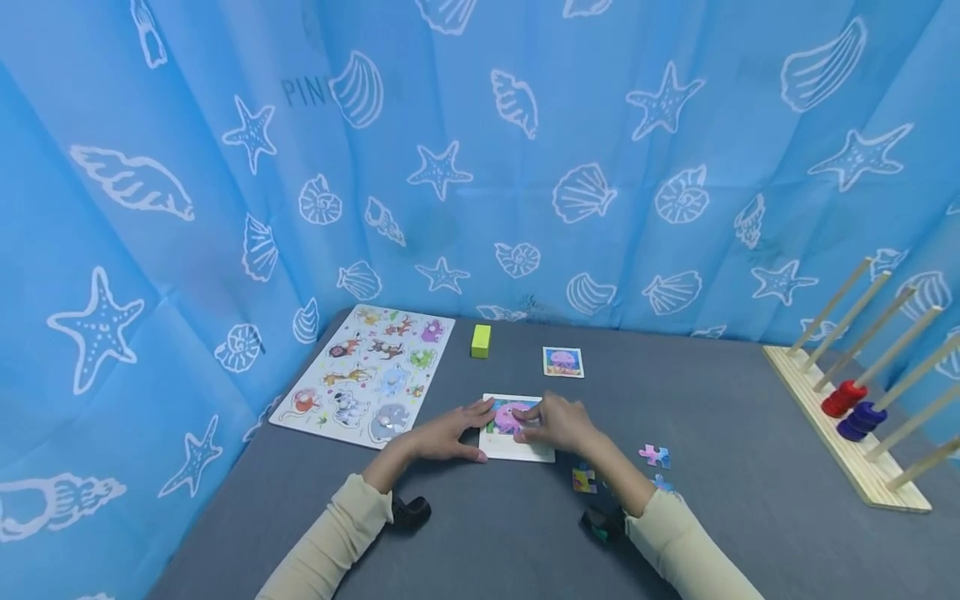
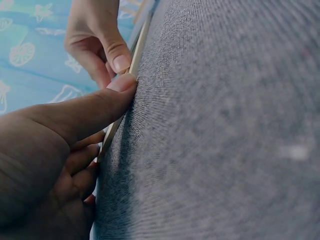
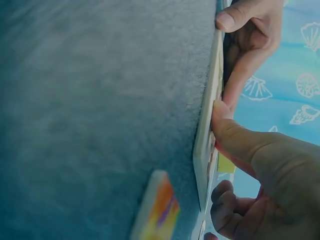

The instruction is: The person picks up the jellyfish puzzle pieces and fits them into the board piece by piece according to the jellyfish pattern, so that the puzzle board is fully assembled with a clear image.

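On grey fabric [image 1: 480,533], two hands [image 1: 450,435] [image 1: 561,423] touch one puzzle [image 1: 513,451].

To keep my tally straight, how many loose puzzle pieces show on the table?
3 clearly visible: a pink-and-blue piece, a blue piece just nearer the person, and a yellow piece left of both, beside the right forearm, which may hide others.
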A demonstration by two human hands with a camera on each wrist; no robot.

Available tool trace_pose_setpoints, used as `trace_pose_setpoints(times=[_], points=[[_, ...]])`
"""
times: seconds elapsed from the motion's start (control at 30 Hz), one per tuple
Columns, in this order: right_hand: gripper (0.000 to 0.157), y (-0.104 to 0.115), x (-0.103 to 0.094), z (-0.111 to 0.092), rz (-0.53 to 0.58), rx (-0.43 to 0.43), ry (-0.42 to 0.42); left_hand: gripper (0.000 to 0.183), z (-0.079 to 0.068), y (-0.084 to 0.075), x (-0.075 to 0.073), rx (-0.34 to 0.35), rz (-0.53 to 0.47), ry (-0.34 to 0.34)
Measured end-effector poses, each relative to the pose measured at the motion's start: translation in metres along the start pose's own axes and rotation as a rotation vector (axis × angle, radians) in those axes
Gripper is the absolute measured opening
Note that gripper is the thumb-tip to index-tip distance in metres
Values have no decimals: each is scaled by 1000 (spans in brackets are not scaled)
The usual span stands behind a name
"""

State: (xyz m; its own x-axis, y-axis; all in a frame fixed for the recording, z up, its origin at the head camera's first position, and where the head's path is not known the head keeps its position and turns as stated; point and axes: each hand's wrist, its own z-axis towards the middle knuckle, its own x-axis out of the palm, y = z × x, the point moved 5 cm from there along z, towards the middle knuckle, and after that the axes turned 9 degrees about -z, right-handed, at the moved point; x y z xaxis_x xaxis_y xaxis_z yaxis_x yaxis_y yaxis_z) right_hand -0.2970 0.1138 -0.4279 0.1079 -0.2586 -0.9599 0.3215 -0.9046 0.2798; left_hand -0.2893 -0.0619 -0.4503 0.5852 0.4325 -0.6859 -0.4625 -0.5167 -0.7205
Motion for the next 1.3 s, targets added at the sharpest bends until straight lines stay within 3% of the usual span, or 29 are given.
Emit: trace_pose_setpoints(times=[0.33, 0.53, 0.63, 0.9, 1.17, 1.3], points=[[38, -7, -3, -10, -36, -60, -40, 74, 0, 2, 5, -10, 3, 11], [40, -46, -18, -28, 36, -119, -135, 75, -1, 1, 4, -28, 1, 9], [40, -71, -27, -41, 44, -86, -153, 75, -2, 1, 4, -31, -6, 9], [45, -120, -37, -76, 29, 57, -7, 75, -1, 3, 4, -24, 1, 16], [52, -129, -44, -92, -45, 109, 40, 77, -2, -3, 0, 52, -2, 10], [50, -130, -40, -94, -30, 128, 80, 78, -2, -4, -1, 59, -12, 12]])
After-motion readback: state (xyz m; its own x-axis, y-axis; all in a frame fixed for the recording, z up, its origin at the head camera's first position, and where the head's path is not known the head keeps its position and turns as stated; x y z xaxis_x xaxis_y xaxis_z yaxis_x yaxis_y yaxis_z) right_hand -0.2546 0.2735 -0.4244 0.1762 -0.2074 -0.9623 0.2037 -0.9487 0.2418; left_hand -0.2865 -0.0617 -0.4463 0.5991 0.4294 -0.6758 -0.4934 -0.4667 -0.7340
